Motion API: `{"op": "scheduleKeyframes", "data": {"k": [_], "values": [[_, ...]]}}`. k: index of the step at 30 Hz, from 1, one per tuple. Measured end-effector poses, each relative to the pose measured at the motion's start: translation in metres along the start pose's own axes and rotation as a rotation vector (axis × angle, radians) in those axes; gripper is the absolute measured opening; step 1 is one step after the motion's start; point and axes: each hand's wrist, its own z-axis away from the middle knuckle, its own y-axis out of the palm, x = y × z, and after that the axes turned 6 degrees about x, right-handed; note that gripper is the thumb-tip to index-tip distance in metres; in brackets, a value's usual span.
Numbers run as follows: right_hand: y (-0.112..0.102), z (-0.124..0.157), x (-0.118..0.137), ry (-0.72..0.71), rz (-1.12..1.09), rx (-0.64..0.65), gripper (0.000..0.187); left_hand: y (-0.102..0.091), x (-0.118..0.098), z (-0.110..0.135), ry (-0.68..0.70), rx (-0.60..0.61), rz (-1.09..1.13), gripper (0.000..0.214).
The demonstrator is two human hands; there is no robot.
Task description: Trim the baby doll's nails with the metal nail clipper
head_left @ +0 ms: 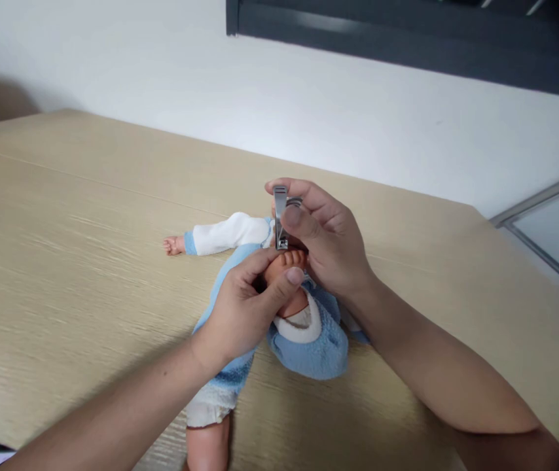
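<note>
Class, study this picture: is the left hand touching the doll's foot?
Touching: the head view shows the left hand wrapped around the doll's bare foot, just below its toes.

The bench (63, 275) is made of light wood with a fine grain. On it lies one baby doll (228, 373), dressed in a blue and white knitted suit.

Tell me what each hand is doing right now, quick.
Left hand: closed, holding the doll's foot.
Right hand: closed, holding steel nail clippers.
</note>
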Motion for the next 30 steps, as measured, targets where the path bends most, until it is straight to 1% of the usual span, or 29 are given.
{"op": "scheduleKeyframes", "data": {"k": [4,8,10,12,14,16,17,19,20,21,23,25,27,30], "values": [[-0.001,0.000,-0.002,-0.017,-0.002,-0.013,0.045,0.002,0.000,0.002,0.029,-0.006,0.040,0.031],[-0.008,-0.003,0.003,-0.037,0.028,-0.057,0.043,0.001,0.001,0.008,0.109,-0.010,0.041,0.034],[-0.014,-0.005,0.010,-0.052,0.027,-0.112,0.041,-0.002,0.000,0.011,0.159,0.042,0.028,0.031],[-0.024,-0.008,0.019,-0.060,0.046,-0.182,0.039,-0.005,-0.003,0.013,0.261,0.142,-0.019,0.032],[-0.041,-0.008,0.027,-0.036,0.110,-0.257,0.037,-0.007,-0.008,0.014,0.436,0.314,-0.124,0.039],[-0.065,-0.002,0.030,0.015,0.225,-0.340,0.040,-0.005,-0.013,0.016,0.642,0.514,-0.291,0.041],[-0.079,0.003,0.029,0.058,0.339,-0.364,0.042,-0.002,-0.015,0.020,0.735,0.601,-0.385,0.038],[-0.112,0.022,0.024,0.192,0.628,-0.378,0.042,0.008,-0.015,0.030,0.877,0.720,-0.553,0.027],[-0.129,0.035,0.020,0.287,0.808,-0.397,0.039,0.014,-0.015,0.037,0.920,0.746,-0.612,0.020],[-0.145,0.049,0.016,0.411,1.004,-0.401,0.036,0.020,-0.014,0.044,0.948,0.783,-0.646,0.017],[-0.174,0.081,0.008,0.546,1.125,-0.434,0.025,0.029,-0.011,0.056,0.942,0.864,-0.720,0.015],[-0.194,0.111,0.002,0.655,1.206,-0.469,0.015,0.034,-0.009,0.064,0.886,0.974,-0.783,0.017],[-0.205,0.135,-0.005,0.755,1.231,-0.471,0.015,0.036,-0.008,0.067,0.797,1.082,-0.836,0.022],[-0.207,0.157,-0.015,0.830,1.210,-0.435,0.021,0.033,-0.008,0.071,0.670,1.180,-0.884,0.032]]}}
